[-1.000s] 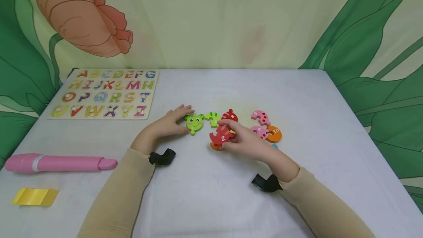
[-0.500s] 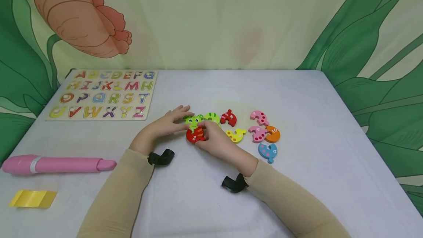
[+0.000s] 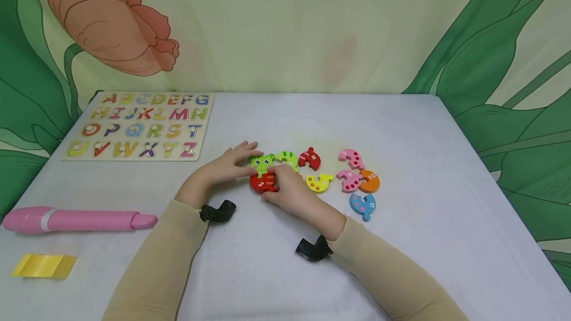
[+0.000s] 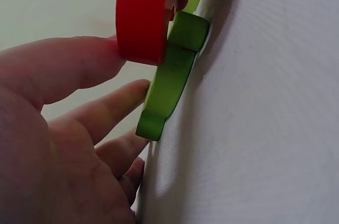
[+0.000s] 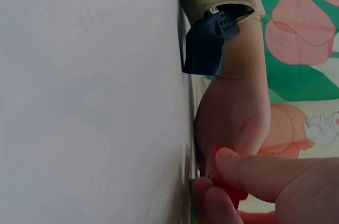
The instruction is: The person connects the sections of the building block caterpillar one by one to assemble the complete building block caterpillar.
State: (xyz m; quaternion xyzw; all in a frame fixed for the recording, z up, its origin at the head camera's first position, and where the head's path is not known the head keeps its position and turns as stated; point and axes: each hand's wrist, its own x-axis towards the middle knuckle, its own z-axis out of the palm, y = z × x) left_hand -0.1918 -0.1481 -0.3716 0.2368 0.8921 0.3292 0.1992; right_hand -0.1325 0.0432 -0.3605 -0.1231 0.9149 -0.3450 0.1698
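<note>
One red #2 pc [image 3: 261, 184] pinched in R hand [image 3: 292, 189]; L hand [image 3: 227, 166], grip apart, touches green head pc [image 3: 262, 163].

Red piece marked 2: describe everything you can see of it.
The red piece is a thick, rounded slab with a white 2 and orange stripes on top and smooth red sides, like painted wood. The right hand pinches it; the thumb of the left hand appears to touch its edge. It is held raised, at the lower end of the green face piece; whether they interlock can't be told.
</note>
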